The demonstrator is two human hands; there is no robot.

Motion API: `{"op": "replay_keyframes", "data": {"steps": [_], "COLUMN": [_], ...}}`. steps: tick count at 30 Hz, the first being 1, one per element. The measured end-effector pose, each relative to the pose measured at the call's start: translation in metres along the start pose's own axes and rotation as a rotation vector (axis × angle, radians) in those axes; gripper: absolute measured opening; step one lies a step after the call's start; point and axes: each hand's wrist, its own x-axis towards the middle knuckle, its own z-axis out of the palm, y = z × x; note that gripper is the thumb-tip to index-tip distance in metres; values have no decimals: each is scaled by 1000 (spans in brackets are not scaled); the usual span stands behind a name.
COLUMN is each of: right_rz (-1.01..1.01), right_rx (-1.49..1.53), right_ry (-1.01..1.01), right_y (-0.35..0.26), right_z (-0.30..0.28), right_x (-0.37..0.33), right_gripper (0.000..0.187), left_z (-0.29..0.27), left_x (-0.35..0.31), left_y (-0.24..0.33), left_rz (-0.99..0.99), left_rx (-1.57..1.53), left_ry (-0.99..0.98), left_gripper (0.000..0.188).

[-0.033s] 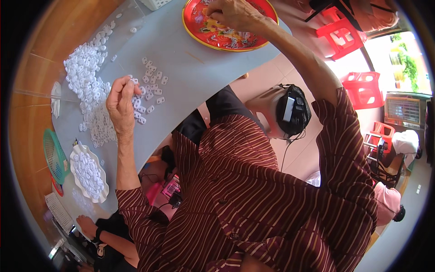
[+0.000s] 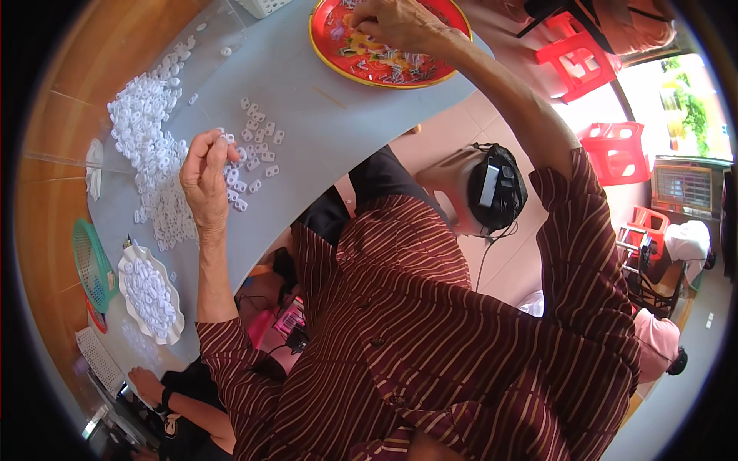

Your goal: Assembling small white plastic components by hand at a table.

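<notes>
My left hand [image 2: 206, 173] is raised over the table, thumb and fingers pinched on a small white two-holed plastic piece [image 2: 227, 138]. Just right of it lies a loose group of similar white pieces [image 2: 260, 137], some partly behind my fingers. A large heap of white plastic parts [image 2: 142, 111] spreads to the left. At the far end, my right hand [image 2: 400, 27] reaches into a round red tray with a yellow rim [image 2: 336, 67]. Small metal pins [image 2: 403, 71] are scattered in it. The right fingers are pinched together near the tray's floor; what they hold is too small to see.
A white scalloped dish [image 2: 175, 332] full of white parts sits at the near left, beside a green basket [image 2: 94, 265]. Another person's hand [image 2: 146, 384] rests by the table's near end. Red stools [image 2: 615, 152] and a bin with a black cover [image 2: 453, 184] stand to the right.
</notes>
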Motion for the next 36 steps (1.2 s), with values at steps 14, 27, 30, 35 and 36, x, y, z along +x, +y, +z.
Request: {"op": "replay_keyframes", "data": {"steps": [14, 27, 30, 35, 36], "right_rz": [-54, -82, -74, -11, -301], "right_rx": [-68, -308, -309, -473, -504], "right_ry": [-126, -177, -289, -397, -207], "right_y": [-22, -20, -41, -12, -4], "right_z": [4, 28, 18, 23, 13], "right_x": [-5, -2, 6, 14, 8], "right_gripper": [18, 7, 7, 17, 15], "left_z": [-6, -5, -5, -3, 0], "left_x": [-6, -7, -6, -4, -2], "left_y": [-6, -2, -4, -1, 4], "left_rz": [-28, 1, 6, 35, 39], "left_rx": [27, 51, 60, 36, 25], "left_ry": [10, -2, 0, -7, -21], "left_gripper": [17, 15, 15, 15, 15]}}
